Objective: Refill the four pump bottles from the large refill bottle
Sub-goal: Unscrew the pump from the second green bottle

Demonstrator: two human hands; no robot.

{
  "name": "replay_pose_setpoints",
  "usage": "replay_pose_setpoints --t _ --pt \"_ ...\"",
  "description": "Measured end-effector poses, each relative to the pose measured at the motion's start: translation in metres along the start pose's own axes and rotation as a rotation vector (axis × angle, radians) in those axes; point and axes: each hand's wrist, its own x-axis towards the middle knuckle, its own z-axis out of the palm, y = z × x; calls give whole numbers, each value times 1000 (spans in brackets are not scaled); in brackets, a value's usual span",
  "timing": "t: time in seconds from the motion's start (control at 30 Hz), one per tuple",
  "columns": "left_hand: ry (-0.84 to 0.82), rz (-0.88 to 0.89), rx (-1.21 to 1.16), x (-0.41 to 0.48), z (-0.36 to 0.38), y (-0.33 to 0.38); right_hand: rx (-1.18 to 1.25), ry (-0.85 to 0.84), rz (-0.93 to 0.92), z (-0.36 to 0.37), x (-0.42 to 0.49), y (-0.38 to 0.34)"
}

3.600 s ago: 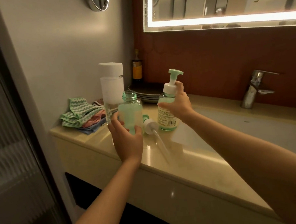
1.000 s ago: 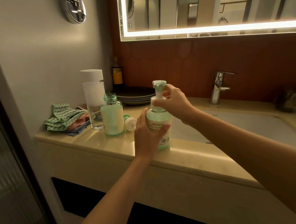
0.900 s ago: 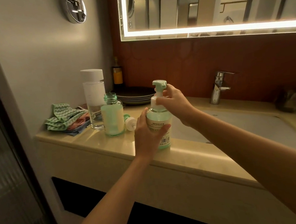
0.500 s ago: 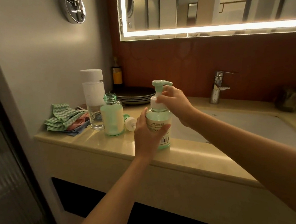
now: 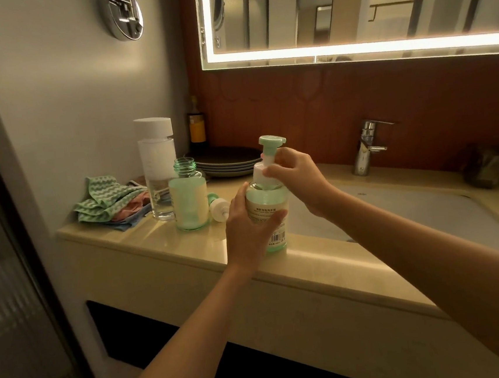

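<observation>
A green pump bottle [image 5: 270, 211] stands on the counter's front edge [image 5: 325, 260] beside the sink. My left hand [image 5: 246, 228] grips its body. My right hand [image 5: 295, 175] is curled round the white collar of its green-topped pump head [image 5: 270, 147]. To the left stands a second green bottle [image 5: 189, 200] with its neck open and no pump on it. Its removed pump head [image 5: 219, 207] lies on the counter beside it. A tall clear bottle with a white cap [image 5: 158, 167] stands behind that one.
Folded green and pink cloths [image 5: 109, 202] lie at the counter's left end. A stack of dark plates [image 5: 229, 162] and a small amber bottle [image 5: 197, 126] sit at the back. The basin [image 5: 397, 214] and chrome tap [image 5: 367, 147] are to the right.
Since 3.6 s ago my left hand let go of the open bottle and took hold of the pump bottle. Over the last second my right hand has turned the pump head, its nozzle swinging round.
</observation>
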Motion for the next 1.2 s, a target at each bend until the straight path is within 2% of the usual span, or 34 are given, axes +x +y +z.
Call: replay_pose_setpoints --t 0.13,0.33,0.57,0.8,1.03,1.2 --pt "-1 2 1 0 0 -1 33 -45 -19 0 -3 0" --pt "1 -7 14 0 1 0 -232 123 -47 6 4 2" --pt "-8 -16 6 -1 0 3 -24 20 -19 7 -1 3" --pt "-6 -26 7 -1 0 2 -243 168 -65 7 4 3" --pt "-9 -29 2 -2 0 3 -69 101 -55 10 -2 3" --pt "-12 -29 1 -2 0 1 -287 223 -92 13 -2 5"
